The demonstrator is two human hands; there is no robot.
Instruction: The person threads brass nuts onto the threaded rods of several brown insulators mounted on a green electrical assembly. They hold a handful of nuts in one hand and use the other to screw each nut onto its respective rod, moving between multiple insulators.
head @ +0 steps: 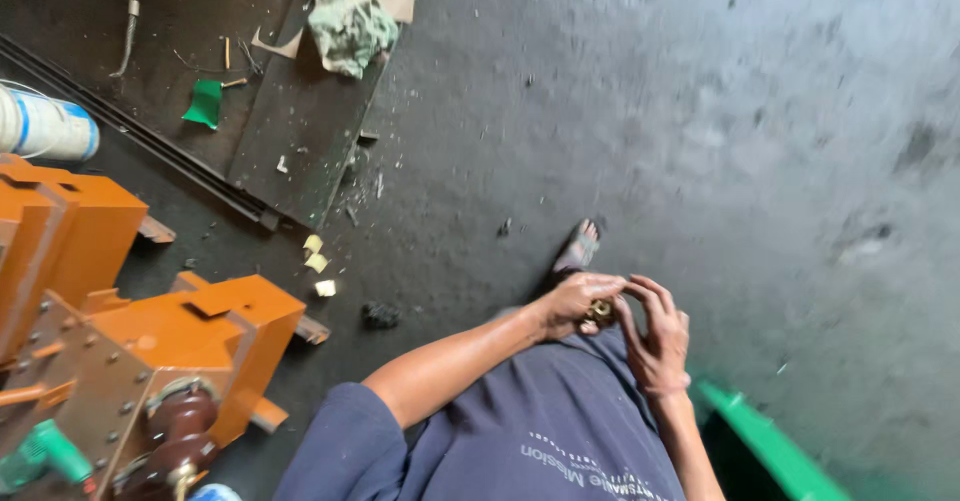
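Dark floor (620, 111), rag (350, 23), orange machine (150, 351)

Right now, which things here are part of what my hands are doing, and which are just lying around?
In hand:
left hand
right hand
small brass-coloured part, pinched between both hands

Lying about:
orange metal housing
pale green rag
white cylinder
green scrap
green bin rim
dark floor
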